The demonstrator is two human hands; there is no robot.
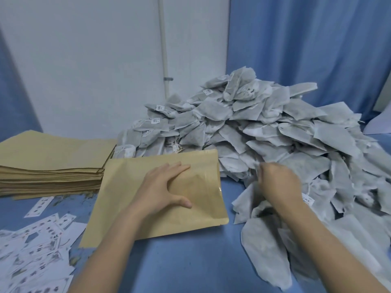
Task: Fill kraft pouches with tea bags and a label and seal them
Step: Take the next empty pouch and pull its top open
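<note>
Pouch (pixel 160 187) I'm pinning flat with my open left hand (pixel 163 187) while my right hand (pixel 277 182) is pinching tea bags (pixel 264 132) to load it.

Left hand (pixel 164 187) rests flat on a kraft pouch (pixel 135 199); right hand (pixel 277 180) reaches into the tea-bag heap (pixel 264 127).

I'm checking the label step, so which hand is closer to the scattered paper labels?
Left. The left hand rests on the kraft pouch, just right of the paper labels. The right hand is farther right, in the tea bag pile.
</note>
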